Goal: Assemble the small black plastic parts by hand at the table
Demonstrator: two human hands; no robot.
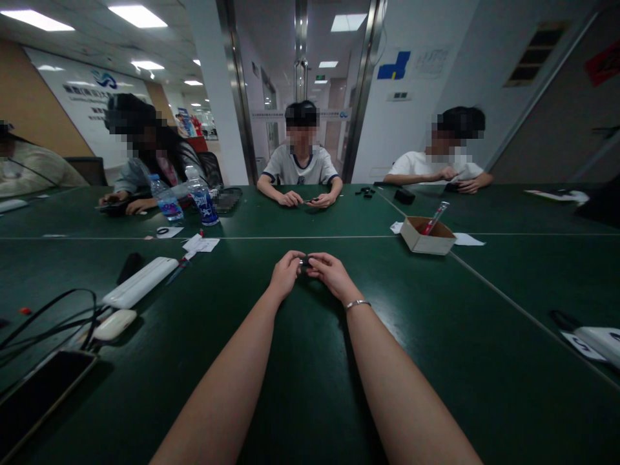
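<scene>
Both my arms reach forward over the green table (310, 361), and the hands meet near its middle seam. Between the fingertips is a small black piece with a silvery end (304, 261), too small and too covered to name. My left hand (287, 272) pinches its left, silvery side with thumb and forefinger. On the right side, my right hand (332, 274) grips the black part with closed fingers; a silver bracelet (357, 303) circles that wrist. The piece is held just over the tabletop, largely hidden by the fingers.
A cardboard box (426, 240) with a red-and-silver tube stands right of my hands. Left lie a white power bank (140, 283), a phone (46, 397) and cables. Two water bottles (201, 200) stand beyond. Across sits a person (300, 165) handling something small; others sit alongside.
</scene>
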